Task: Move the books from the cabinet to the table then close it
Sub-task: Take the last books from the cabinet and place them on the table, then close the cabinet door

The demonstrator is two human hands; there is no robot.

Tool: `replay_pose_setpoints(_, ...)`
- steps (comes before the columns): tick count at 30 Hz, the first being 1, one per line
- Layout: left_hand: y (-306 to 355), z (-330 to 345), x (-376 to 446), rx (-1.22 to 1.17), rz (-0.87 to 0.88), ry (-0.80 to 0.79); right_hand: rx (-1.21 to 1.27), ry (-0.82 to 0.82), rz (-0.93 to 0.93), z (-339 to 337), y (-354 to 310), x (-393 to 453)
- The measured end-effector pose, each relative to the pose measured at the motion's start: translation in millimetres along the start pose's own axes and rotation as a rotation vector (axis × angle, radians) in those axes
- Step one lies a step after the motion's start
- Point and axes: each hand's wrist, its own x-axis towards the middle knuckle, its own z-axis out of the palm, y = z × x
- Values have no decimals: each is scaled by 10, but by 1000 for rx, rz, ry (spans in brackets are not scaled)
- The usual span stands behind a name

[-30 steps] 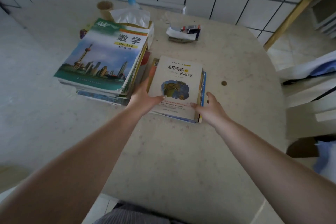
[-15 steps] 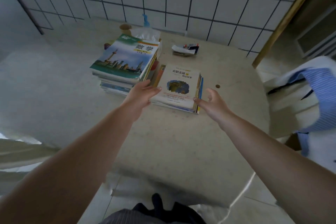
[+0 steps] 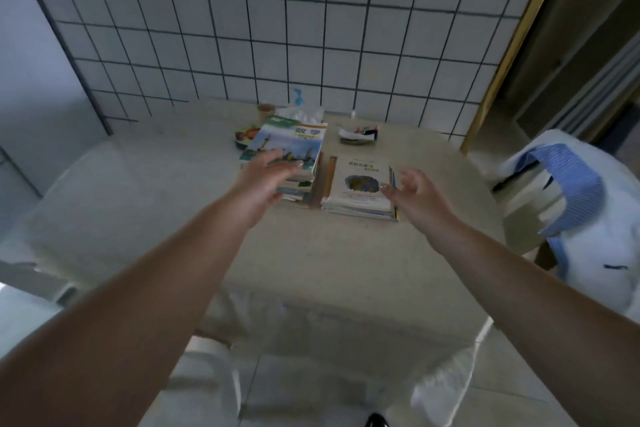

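Hovering hands (empty) over books

Single head view — looking forward and down, table near.

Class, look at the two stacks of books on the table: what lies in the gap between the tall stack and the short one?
In the head view, between the tall stack and the short stack, an orange-brown book lies partly tucked under the short stack, beside a narrow strip of table.

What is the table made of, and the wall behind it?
The table looks like pale speckled stone or a stone-look top with a dull finish; which one is unclear. The wall is white glazed tile: squares with dark lines between them and a slight shine.
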Motion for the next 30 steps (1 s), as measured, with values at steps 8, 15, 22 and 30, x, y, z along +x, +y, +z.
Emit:
replay_pose_setpoints(8,522,-314,-388,12,144,-65,-24,56,-157,-39,-701,-541)
replay_pose_setpoints(15,636,-405,-628,42,160,-36,-38,60,-189,-12,-853,-722)
replay_pose_setpoints(22,688,-440,-771,54,169,-31,-19,72,-190,-18,-857,-776)
replay_pose_setpoints(30,436,-752,-1061,-39,73,54,14,-123,-183,500,-906,-775)
